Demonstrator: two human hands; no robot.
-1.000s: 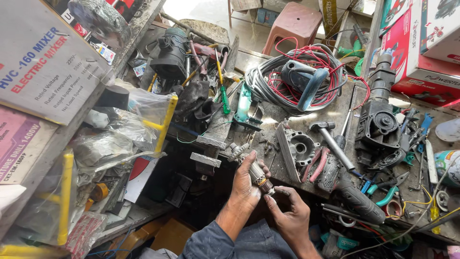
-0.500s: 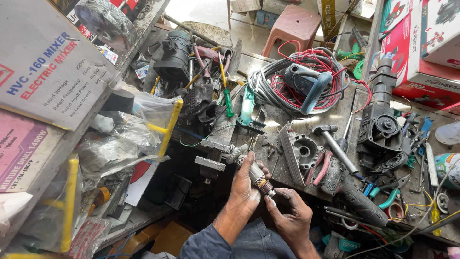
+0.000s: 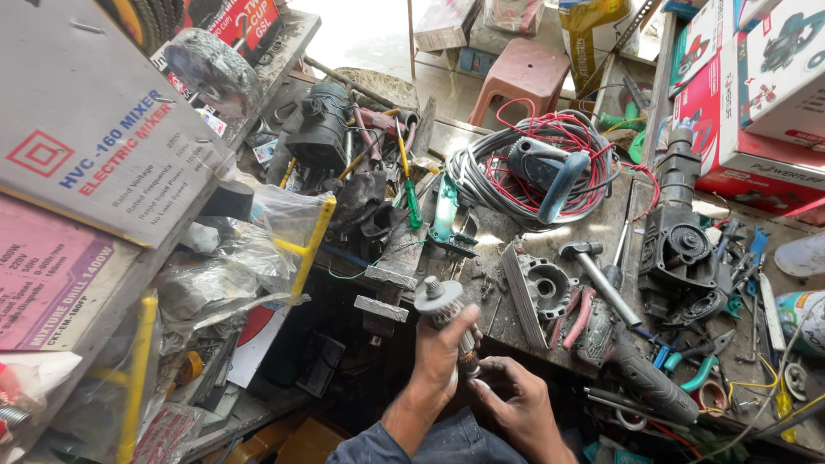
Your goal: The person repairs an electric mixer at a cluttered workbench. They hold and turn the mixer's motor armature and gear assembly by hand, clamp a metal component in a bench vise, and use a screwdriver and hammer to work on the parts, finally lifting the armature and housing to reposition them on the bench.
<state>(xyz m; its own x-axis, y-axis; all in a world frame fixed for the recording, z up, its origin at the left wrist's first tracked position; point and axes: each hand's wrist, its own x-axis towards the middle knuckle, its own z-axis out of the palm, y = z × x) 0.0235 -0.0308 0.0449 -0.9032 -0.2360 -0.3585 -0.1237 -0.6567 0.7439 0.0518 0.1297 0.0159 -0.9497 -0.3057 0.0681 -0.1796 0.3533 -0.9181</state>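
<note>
Armature held up over bench edge, fan end up.
Our left hand is clamped round it; right hand fingertips pinch the lower shaft, prob. inspecting; next needs steady grip.

Motor armature: bare metal, dull grey, greasy. Workbench: worn, grimy, matt, oil-stained. Hammer: steel, slight sheen. Stool: pink plastic, scuffed. Wire coil: smooth plastic insulation. Bags: clear glossy plastic. Boxes: cardboard, matt.
</note>
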